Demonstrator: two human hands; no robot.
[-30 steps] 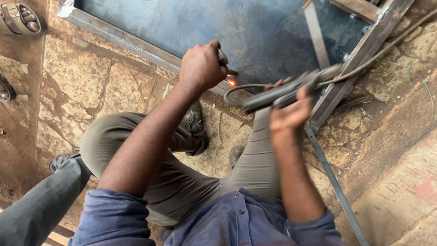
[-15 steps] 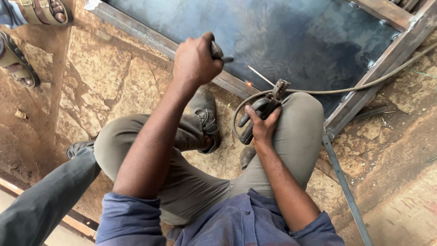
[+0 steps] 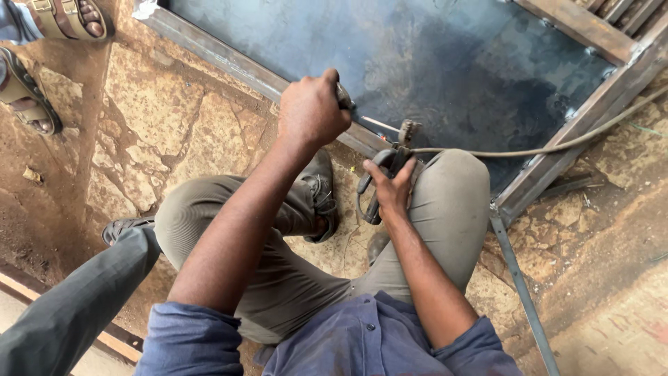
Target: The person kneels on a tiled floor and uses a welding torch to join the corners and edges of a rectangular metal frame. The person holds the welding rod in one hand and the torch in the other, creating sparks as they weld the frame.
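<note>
we crouch over the stone floor with both knees bent up, and our left hand reaches forward with the arm nearly straight, clenched in a fist around a small dark tool whose tip just shows past the knuckles, right over the near edge of the steel frame. our right hand rests on the right knee with the elbow bent, fingers wrapped around the welding electrode holder, a dark clamp-shaped grip with a thin rod sticking toward the frame and a pale cable running off to the right across the frame's corner. the sheet inside the frame is dark, smooth metal, mottled blue-grey and scorched. the floor is rough, cracked, tan slabs with dirt in the joints. a flat steel strip lies at the right. another person's grey trouser leg crosses the lower left corner, and sandalled feet stand at the upper left.
</note>
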